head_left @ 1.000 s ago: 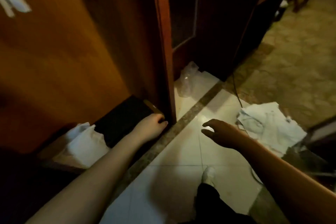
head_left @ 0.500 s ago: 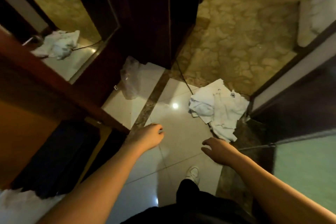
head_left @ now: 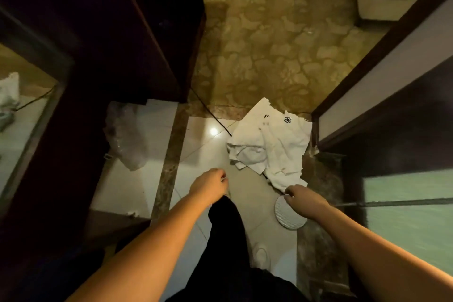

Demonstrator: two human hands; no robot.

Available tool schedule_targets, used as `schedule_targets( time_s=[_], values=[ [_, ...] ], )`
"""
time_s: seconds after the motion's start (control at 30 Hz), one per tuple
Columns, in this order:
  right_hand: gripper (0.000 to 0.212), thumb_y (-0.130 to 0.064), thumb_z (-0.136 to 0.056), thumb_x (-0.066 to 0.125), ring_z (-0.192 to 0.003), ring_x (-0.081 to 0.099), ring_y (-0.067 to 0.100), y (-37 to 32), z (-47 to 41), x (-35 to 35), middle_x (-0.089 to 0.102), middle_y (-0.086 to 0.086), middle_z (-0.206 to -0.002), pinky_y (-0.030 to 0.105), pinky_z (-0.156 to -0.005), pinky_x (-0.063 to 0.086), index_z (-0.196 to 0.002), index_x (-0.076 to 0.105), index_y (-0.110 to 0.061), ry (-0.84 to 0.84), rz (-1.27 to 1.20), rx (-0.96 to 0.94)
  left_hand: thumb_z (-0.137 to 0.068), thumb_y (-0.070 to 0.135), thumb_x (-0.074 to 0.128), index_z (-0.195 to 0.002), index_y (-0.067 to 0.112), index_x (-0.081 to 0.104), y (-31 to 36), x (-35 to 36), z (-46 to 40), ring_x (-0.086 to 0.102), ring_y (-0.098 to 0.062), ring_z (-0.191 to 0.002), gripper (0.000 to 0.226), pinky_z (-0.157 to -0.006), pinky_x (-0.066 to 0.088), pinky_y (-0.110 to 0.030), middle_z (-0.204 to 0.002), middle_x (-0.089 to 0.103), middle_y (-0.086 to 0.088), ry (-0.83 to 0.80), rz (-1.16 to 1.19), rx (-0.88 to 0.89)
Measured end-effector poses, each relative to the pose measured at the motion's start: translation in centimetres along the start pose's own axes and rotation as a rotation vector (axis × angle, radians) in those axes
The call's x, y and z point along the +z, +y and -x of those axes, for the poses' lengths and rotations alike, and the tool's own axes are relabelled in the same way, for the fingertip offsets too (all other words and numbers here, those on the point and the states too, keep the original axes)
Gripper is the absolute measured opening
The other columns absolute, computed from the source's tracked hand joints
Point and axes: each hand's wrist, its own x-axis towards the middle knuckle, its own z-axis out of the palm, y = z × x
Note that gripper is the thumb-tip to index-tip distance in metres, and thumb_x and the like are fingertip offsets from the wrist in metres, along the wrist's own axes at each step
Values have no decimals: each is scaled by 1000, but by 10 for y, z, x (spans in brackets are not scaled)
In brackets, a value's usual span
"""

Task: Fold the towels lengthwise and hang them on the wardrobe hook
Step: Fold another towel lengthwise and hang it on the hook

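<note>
I see the towels (head_left: pixel 269 144) crumpled on the floor far right, soft and light, best pinched at a corner; my right hand (head_left: pixel 300 197) nips the near edge, left hand (head_left: pixel 210 184) loosely curled, empty

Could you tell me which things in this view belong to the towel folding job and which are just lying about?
Belongs to the job:
- white towels, crumpled on the tiled floor
- right hand, at the pile's near edge
- left hand, holding nothing

Just lying about:
- clear plastic bag by the dark cabinet
- black cable across the floor
- round ribbed disc beside the right hand
</note>
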Motion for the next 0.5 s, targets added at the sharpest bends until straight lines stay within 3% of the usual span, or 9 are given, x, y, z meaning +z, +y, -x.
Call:
schedule_targets(
  time_s=[0.3,0.4,0.47,0.5],
  values=[
    [28,-27,-100,48,-99,61,25,-19,-178,-30,67,11,-115,29,-72,39,-106,67,-8,-11,-221,175,-101,30,44,-117,11,63,-22,-27,-217,60,-26,-103,31,-86,51,-34,-120,60,-8,-152,-156,84],
    [20,-28,-99,48,-89,54,20,-21,-243,-22,63,10,-108,29,-71,35,-81,55,-24,-29,-261,191,-101,31,43,-117,12,62,-37,-15,-286,60,-28,-102,32,-87,51,-37,-119,60,-7,-210,-250,123],
    [15,-30,-99,48,-102,57,23,-22,-278,-16,60,10,-115,29,-79,39,-98,61,-23,-55,-264,196,-101,31,42,-118,13,61,-44,-4,-321,60,-27,-102,31,-87,52,-38,-118,61,-7,-252,-331,167],
    [25,-31,-99,47,-112,57,26,-19,-303,-11,59,10,-123,30,-86,42,-114,61,-18,-65,-261,197,-101,31,42,-117,13,61,-47,7,-344,60,-27,-102,31,-86,51,-38,-117,61,-6,-269,-358,189]
  ],
)
